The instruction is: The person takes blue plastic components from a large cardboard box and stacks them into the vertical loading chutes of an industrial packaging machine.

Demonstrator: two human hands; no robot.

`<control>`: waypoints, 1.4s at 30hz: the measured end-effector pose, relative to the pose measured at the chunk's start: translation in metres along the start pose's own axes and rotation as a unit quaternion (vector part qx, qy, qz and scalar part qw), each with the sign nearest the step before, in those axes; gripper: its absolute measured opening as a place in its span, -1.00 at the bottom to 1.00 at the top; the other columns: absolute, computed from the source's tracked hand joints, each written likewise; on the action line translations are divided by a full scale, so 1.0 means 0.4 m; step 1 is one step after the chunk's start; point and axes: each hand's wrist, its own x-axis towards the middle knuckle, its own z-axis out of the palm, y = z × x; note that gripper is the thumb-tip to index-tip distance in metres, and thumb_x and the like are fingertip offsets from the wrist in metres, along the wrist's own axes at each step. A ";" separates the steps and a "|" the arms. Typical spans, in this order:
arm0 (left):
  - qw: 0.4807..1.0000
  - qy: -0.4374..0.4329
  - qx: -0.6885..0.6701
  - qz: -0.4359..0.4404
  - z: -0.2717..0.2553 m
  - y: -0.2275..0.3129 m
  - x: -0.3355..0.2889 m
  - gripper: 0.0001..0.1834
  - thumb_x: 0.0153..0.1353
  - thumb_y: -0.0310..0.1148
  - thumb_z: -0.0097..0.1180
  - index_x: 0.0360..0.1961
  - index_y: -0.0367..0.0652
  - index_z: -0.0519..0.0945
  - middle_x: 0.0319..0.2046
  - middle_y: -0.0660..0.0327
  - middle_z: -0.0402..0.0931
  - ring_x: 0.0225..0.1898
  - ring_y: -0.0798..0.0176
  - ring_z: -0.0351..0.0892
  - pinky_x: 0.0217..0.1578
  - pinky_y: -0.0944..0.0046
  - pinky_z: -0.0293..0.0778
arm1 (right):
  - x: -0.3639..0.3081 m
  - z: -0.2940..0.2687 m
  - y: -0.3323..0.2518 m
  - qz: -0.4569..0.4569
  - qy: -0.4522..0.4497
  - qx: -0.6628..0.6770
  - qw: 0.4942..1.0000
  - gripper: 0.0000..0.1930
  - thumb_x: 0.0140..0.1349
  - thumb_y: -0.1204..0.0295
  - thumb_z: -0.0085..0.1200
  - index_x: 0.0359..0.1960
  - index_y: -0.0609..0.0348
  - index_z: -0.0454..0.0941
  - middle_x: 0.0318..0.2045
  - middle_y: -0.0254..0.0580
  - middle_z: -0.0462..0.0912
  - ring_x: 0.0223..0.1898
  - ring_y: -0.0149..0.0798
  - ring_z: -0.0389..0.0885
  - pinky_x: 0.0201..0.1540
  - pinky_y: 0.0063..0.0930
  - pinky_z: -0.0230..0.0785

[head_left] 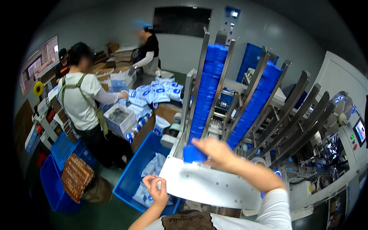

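My right hand is closed on a flat blue plastic piece, holding it over the near end of a white metal plate. Right behind that piece rises a tall stack of thin blue plastic pieces between upright metal rails. A second blue stack stands in the rails to its right. At the plate's left edge my left hand has its fingers curled and thumb drawn in; whatever it may be pinching is too small to make out.
A blue bin with white-and-blue packets lies below left of the plate. Bare rails and a control panel are to the right. Two people work around a packet-covered table; another person is at far left. A wicker-covered barrel stands left.
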 end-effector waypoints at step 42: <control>0.517 -0.810 -0.276 0.029 0.017 0.009 -0.443 -0.75 0.27 -0.22 -0.06 -0.18 -0.12 0.53 -0.33 0.20 0.52 -0.17 0.16 0.48 -0.21 0.20 0.42 | -0.857 0.207 -0.869 0.666 -0.057 0.194 0.718 -0.77 0.03 0.37 0.09 -0.25 0.14 0.52 -0.33 -0.06 0.57 -0.26 -0.08 0.53 -0.19 -0.25 0.38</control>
